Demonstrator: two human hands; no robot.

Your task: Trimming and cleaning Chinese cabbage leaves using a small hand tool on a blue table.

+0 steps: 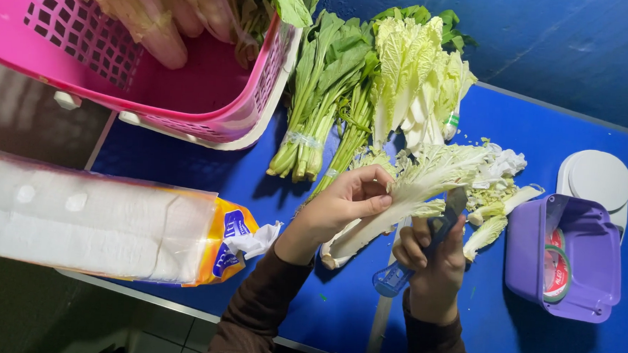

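My left hand point(337, 208) grips a long napa cabbage leaf point(406, 192) by its pale stalk, holding it over the blue table point(531, 130). My right hand point(431, 265) is closed on a knife with a blue handle point(402, 273), its blade lying against the leaf near the stalk. Cut leaf pieces point(495, 204) lie just right of the hands. More cabbage leaves point(419, 82) and two tied bundles of green stalks point(321, 105) lie behind.
A pink basket point(189, 98) with vegetables stands at the far left. A long pack of white paper rolls point(90, 218) lies at the left edge. A purple tub point(567, 258) holds tape rolls at the right, with a white lid point(600, 177) behind it.
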